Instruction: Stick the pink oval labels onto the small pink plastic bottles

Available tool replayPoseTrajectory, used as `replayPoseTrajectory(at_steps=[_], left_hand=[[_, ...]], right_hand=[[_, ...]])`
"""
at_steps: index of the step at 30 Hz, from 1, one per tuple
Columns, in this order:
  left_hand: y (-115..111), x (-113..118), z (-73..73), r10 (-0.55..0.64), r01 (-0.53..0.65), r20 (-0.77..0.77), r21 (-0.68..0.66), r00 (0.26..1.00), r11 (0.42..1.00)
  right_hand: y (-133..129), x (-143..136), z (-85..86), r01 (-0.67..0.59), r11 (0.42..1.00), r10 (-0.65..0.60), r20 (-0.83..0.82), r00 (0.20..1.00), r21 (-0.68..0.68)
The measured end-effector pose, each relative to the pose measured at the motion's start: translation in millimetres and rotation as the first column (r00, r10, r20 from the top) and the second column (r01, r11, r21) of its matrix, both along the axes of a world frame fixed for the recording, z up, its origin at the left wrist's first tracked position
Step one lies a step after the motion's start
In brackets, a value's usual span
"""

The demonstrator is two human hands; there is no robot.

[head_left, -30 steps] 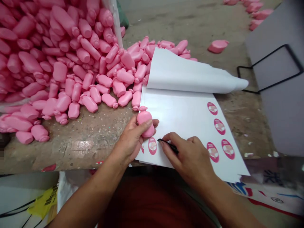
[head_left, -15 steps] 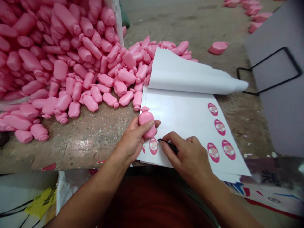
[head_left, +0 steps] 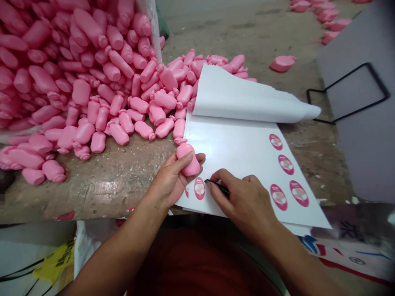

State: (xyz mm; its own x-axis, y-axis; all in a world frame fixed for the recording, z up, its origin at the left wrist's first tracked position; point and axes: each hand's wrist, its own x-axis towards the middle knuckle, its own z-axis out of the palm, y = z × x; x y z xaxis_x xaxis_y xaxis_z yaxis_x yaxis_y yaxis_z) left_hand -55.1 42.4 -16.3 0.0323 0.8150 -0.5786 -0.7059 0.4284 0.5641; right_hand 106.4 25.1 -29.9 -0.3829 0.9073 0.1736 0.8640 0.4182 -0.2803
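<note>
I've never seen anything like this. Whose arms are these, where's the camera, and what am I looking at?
There's no machine here: these are a person's two bare hands. The single view comes from a camera worn on their head, looking forward and down. The left hand holds a small pink bottle. The right hand grips a slim black tool, its tip beside an oval label on a white sheet. More labels sit along the sheet's right side. Behind lies a curled-back sheet, and leftward many similar bottles are heaped on the worn tabletop.

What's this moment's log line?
left hand: holds bottle | right hand: holds black tool, tip near sticker | sheet: beside pile
</note>
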Motion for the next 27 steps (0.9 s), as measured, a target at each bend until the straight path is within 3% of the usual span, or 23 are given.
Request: replayPoseTrajectory(at_steps=[5, 7, 9, 11, 13, 18, 22, 27], left_hand=[[0, 0, 0.6, 0.009, -0.009, 0.0, -0.008, 1.0, 1.0], [0, 0, 0.0, 0.013, -0.013, -0.004, -0.005, 1.0, 1.0], [1, 1, -1.0, 0.011, -0.011, -0.014, -0.007, 1.0, 1.0], [0, 1, -1.7, 0.006, -0.006, -0.042, 0.003, 0.999, 1.0], [-2, 2, -1.0, -0.008, 0.012, -0.09, 0.04, 0.996, 0.999], [-19, 8, 8.2, -0.126, 0.14, -0.113, 0.124, 0.986, 0.982], [-33, 13, 16.5, -0.18, 0.172, 0.04, 0.141, 0.983, 0.975], [-38, 18, 21.2, -0.223, 0.216, 0.037, 0.141, 0.974, 0.966]], right_hand=[[5, -4, -3.6, 0.082, 0.997, -0.082, -0.014, 0.997, -0.005], [6, -2, -2.1, 0.104, 0.984, -0.12, -0.112, 0.986, -0.142], [6, 2, 2.8, 0.068, 0.935, -0.178, -0.293, 0.939, -0.348], [7, 7, 10.2, -0.017, 0.856, -0.268, -0.471, 0.84, -0.517], [8, 11, 17.9, -0.098, 0.795, -0.347, -0.581, 0.736, -0.598], [13, 12, 28.9, -0.189, 0.771, -0.394, -0.688, 0.61, -0.609], [11, 12, 28.7, -0.174, 0.777, -0.407, -0.693, 0.595, -0.605], [8, 16, 24.5, -0.164, 0.776, -0.416, -0.689, 0.593, -0.609]])
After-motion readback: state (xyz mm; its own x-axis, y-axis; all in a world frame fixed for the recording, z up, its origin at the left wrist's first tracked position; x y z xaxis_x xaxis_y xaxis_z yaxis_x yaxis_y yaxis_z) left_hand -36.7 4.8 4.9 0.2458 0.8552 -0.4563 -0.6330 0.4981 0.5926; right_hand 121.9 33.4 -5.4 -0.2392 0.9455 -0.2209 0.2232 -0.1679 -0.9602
